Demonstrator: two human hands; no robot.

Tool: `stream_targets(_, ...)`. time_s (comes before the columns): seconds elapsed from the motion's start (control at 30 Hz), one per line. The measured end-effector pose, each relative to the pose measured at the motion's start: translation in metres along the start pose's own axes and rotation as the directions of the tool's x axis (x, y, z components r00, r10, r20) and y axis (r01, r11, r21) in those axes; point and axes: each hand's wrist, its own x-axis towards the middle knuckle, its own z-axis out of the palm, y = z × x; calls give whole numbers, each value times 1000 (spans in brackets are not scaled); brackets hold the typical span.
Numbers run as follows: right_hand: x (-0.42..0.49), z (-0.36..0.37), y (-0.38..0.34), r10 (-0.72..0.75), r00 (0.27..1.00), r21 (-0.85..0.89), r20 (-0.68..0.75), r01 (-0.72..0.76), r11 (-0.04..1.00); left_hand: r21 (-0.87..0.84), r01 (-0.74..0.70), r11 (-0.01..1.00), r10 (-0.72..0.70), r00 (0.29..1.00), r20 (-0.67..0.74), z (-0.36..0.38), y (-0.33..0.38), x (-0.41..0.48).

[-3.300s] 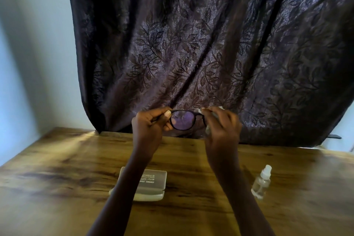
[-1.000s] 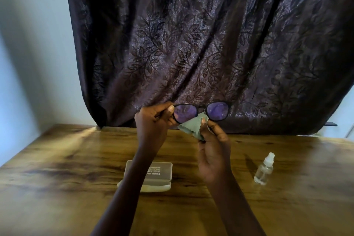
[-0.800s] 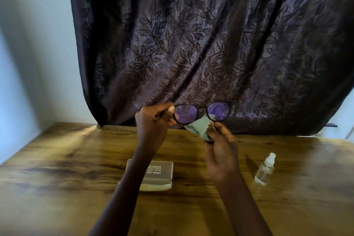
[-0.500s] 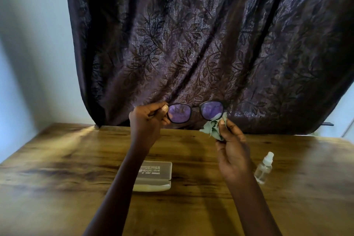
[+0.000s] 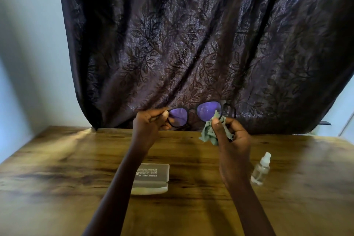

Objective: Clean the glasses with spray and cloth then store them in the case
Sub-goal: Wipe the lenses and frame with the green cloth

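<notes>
two bare hands are raised above a wooden table [image 5: 57,159] in the head view, in front of a dark leaf-patterned curtain [image 5: 191,44]. the left hand [image 5: 149,126] is at about 9 o'clock of the glasses [image 5: 195,114], its fingers [image 5: 165,114] pinched on the left end of the black frame beside the left lens, so the pair hangs in the air with both purple-tinted lenses facing the camera. the right hand [image 5: 229,132] sits at about 5 o'clock of the right lens, its fingers closed around a crumpled grey-green cloth [image 5: 208,133]; the top of the cloth touches the lower rim of the right lens, and the thumb presses on the cloth just below that rim. the right temple arm of the frame shows faintly past the cloth, at 3 o'clock of the right lens.

down on the table, the pale glasses case [image 5: 153,177] lies shut and flat, partly hidden by the left forearm, at 6 o'clock of the glasses. the small clear spray bottle [image 5: 260,169] stands upright with its white cap on, at 3 o'clock of the case and well apart from it, just right of the right wrist. a pale wall [image 5: 28,44] fills the left side.
</notes>
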Motion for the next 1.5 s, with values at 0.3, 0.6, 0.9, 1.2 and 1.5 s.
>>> stream_targets(0.3, -2, 6, 7, -452, 878, -360, 157, 477, 802, 551, -353, 757, 457, 888, -59, 4, 24, -11)
stream_targets(0.6, -14, 20, 22, -629, 614, -654, 477, 726, 212, 683, -255, 685, 269, 959, 88, 22, 44, -18)
stream_targets(0.9, -15, 23, 26, -613, 578, -662, 538, 740, 117, 720, -214, 660, 261, 964, 47, 22, 31, -18)
stream_targets(1.2, -15, 19, 29, -662, 536, -574, 524, 796, 190, 567, -457, 685, 493, 864, 101, 19, 15, -15)
stream_targets(1.5, -17, 6, 8, -359, 933, -189, 39, 360, 914, 513, -407, 756, 544, 827, -146, 22, 5, -14)
